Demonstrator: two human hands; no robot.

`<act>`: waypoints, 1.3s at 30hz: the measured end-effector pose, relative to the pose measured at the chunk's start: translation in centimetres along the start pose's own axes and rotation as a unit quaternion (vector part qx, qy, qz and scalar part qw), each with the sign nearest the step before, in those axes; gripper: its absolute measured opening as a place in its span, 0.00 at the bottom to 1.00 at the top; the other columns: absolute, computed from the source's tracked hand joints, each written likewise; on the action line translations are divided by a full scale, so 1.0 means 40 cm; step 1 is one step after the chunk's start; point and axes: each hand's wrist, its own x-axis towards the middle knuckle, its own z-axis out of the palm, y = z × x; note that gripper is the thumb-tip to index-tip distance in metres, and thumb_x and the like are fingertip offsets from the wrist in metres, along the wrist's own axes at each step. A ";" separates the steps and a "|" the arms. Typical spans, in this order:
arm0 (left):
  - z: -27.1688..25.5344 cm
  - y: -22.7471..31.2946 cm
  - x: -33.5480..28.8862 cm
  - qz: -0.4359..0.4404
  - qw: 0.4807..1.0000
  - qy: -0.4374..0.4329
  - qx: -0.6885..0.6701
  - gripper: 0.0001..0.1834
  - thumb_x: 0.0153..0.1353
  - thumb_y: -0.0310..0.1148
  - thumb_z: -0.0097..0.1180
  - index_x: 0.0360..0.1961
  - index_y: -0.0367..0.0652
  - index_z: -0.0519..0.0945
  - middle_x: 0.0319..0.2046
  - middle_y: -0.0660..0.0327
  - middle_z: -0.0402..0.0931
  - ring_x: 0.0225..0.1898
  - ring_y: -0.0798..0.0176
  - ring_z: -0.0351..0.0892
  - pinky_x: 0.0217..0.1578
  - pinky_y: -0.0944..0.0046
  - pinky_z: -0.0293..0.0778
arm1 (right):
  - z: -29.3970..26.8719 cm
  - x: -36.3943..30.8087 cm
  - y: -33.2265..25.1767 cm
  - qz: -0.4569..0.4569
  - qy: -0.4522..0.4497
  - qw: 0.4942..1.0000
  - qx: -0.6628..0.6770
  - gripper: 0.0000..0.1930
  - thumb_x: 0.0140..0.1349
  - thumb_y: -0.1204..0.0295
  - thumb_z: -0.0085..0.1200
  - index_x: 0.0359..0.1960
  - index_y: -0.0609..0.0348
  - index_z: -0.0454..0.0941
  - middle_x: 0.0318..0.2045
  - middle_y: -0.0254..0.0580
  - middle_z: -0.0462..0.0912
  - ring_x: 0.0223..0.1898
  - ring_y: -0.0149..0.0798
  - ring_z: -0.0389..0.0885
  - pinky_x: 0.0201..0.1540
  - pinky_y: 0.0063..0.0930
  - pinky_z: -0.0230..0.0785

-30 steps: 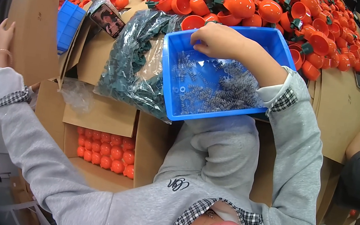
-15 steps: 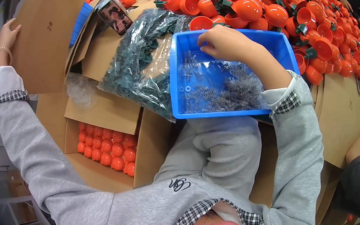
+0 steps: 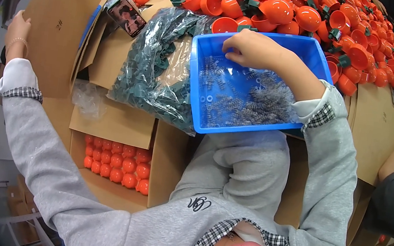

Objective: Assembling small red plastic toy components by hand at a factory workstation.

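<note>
Many small metal springs (image 3: 260, 104) lie just below the right hand (image 3: 252, 50), fingers curled together inside the blue bin (image 3: 196, 92).

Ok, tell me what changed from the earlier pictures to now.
The right hand slid left along the blue bin's far edge, fingers down near the springs. The left hand kept hold of the cardboard flap; the bag of green parts stayed put.

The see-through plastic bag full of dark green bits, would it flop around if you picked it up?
Probably yes. The clear plastic bag of dark green pieces sags over the brown cardboard box edge, so it looks floppy. It is stuffed full, so it may feel heavy for a bag. The shiny, wrinkled film could be slippery, and the loose pieces would likely shift inside.
</note>
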 end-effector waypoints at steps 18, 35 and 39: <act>-0.079 0.165 -0.177 0.153 0.912 0.335 -0.183 0.16 0.61 0.35 0.46 0.49 0.48 0.76 0.45 0.56 0.76 0.49 0.55 0.74 0.52 0.58 0.68 | -0.007 0.003 -0.020 -0.011 0.015 1.000 0.015 0.08 0.53 0.74 0.54 0.35 0.59 0.80 0.24 0.46 0.80 0.29 0.45 0.80 0.35 0.34 0.72; 0.317 -0.009 -1.413 -0.117 0.834 -0.537 -0.048 0.45 0.55 0.62 0.46 0.57 0.29 0.57 0.40 0.35 0.73 0.32 0.43 0.80 0.39 0.51 0.75 | 0.043 0.006 -0.070 0.006 -0.218 0.976 0.003 0.07 0.45 0.74 0.59 0.28 0.59 0.79 0.28 0.46 0.81 0.34 0.46 0.80 0.37 0.36 0.72; 0.249 0.062 -1.302 -0.097 0.814 -0.571 -0.049 0.52 0.49 0.69 0.48 0.62 0.36 0.54 0.42 0.37 0.74 0.39 0.44 0.79 0.40 0.53 0.74 | 0.033 -0.007 -0.060 0.009 -0.236 0.971 -0.024 0.05 0.44 0.77 0.56 0.26 0.60 0.79 0.26 0.46 0.81 0.31 0.47 0.80 0.34 0.36 0.72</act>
